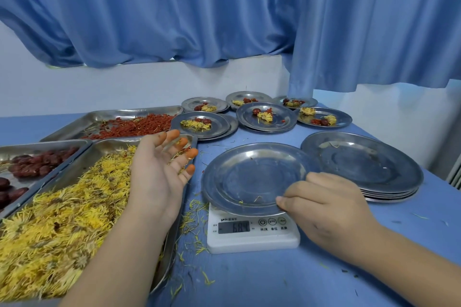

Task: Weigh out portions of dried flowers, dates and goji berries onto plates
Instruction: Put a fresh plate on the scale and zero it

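A steel plate (pixel 249 177), bare but for a few petals, rests on the white scale (pixel 252 234), whose display is lit. My right hand (pixel 324 204) grips that plate's near right rim. My left hand (pixel 159 169) hovers palm up, fingers spread and orange-stained at the tips, over the tray of yellow dried flowers (pixel 62 219). It holds nothing. A tray of dates (pixel 30 164) lies at the left and a tray of goji berries (pixel 134 124) behind.
A stack of bare plates (pixel 361 167) stands right of the scale. Several filled plates (pixel 264 117) sit at the back of the blue table. Loose petals (pixel 194 227) litter the cloth between tray and scale. Blue curtains hang behind.
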`<state>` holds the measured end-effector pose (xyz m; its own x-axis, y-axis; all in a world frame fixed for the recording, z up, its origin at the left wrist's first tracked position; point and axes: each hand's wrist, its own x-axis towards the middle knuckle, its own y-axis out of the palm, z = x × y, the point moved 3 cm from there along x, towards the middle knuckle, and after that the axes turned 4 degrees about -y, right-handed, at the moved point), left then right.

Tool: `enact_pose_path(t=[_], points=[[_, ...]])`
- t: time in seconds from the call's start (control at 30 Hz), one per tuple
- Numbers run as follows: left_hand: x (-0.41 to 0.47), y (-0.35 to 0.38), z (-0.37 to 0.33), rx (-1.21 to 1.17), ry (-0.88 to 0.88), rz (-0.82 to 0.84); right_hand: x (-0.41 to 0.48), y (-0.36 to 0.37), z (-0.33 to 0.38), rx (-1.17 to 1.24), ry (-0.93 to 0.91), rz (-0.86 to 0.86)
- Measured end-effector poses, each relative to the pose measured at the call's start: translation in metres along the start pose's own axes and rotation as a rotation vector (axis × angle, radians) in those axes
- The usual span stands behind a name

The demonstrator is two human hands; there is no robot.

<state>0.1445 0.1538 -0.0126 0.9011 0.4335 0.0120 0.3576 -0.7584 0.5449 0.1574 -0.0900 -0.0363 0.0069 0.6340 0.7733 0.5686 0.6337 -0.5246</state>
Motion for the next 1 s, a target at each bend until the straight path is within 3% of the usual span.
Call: enact_pose_path(t=[0.3, 0.63, 0.87, 1.0], points=[[0.001, -0.002, 0.001, -0.023, -0.018, 0.016, 0.002, 0.006, 0.005, 0.021, -0.006, 0.132], [0.001, -0.001, 0.001, -0.019, -0.021, 0.023, 0.003, 0.002, 0.0, 0.061, 0.18, 0.296], [0.001, -0.001, 0.001, -0.011, -0.029, 0.018, -0.009, -0.009, -0.012, 0.304, 0.236, 0.657], [0.001, -0.001, 0.002, -0.008, -0.03, 0.027, -0.015, -0.003, -0.012, 0.303, 0.234, 0.72]])
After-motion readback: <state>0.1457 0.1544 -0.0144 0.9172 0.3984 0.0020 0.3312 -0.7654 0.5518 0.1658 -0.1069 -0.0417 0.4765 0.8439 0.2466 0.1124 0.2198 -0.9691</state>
